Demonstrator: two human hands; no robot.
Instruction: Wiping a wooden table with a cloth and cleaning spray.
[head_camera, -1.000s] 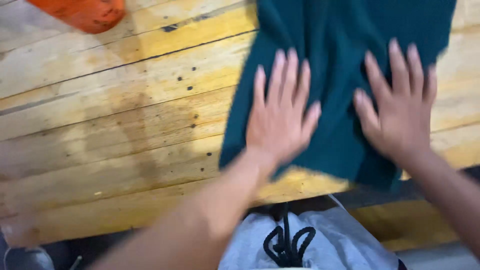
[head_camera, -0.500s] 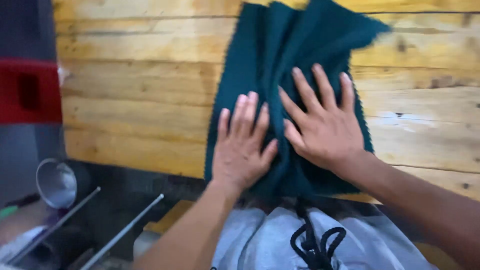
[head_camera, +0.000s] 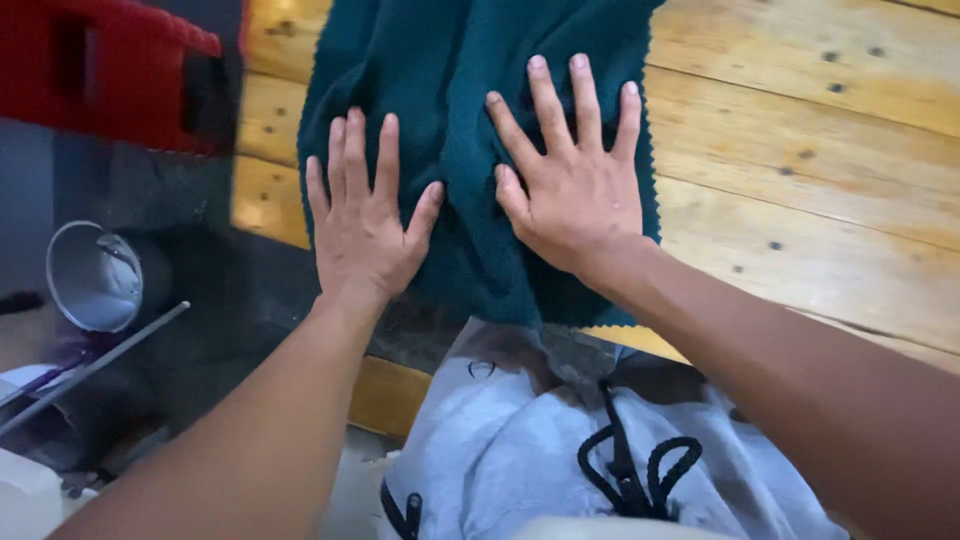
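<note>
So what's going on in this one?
A person presses both bare hands flat on a dark teal cloth spread over a wooden plank table. The left hand lies on the cloth's left side, the right hand near its right edge, fingers spread. The cloth's near edge hangs over the table edge, above the person's grey drawstring trousers. A red crate and a round metal cup sit off to the left.
</note>
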